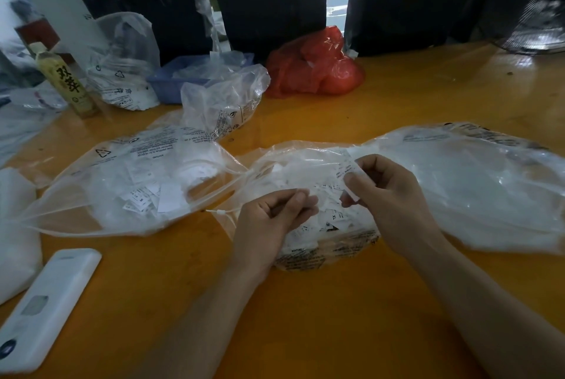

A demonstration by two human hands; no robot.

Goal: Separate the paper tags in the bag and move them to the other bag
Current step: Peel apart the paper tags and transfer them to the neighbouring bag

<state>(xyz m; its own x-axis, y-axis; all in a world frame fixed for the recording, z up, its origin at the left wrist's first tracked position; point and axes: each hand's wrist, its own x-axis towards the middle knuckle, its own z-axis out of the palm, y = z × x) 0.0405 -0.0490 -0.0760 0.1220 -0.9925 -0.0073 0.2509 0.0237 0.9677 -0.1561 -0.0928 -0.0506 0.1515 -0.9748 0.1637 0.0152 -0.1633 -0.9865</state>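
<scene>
Tags mostly sit in the middle bag on the counter; some are already in the left bag. Left hand and right hand each pinch tags, pulling them apart. Looks like plenty left.

The bottle at the left carries two large dark Chinese characters, "双荞", down its yellow label. The paper tags in the middle bag show the size letters "XL" and "M". A tag in the left bag reads "S". That bag bears a triangular recycling sign and blocks of small print too fine to read.
</scene>
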